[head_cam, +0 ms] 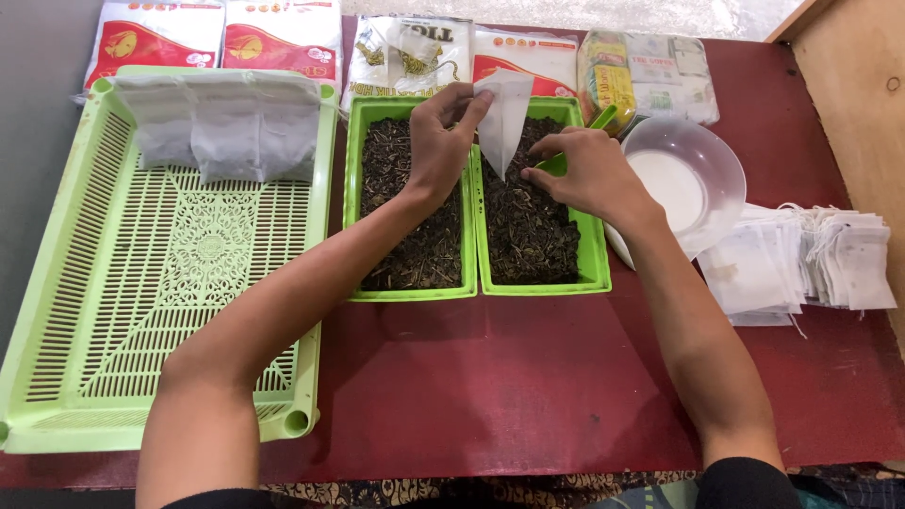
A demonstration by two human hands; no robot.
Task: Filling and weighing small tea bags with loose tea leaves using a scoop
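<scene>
Sitting on a red table (528, 386): a large slatted green tray (141, 283) bearing filled white pouches (226, 127); two green tubs (471, 287) of dark loose tea; left hand (438, 141) pinching open a white filter bag (504, 113) (above the tubs); right hand (589, 170) gripping a green scoop (566, 155) beside it.

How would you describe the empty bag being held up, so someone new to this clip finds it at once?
Start at the dark red table and find the two small green trays of dark loose tea at its middle. Above their shared edge, the left hand pinches a white, translucent paper filter bag. Unlike the flat stacked bags at the right, it hangs open, pointing down.
</scene>
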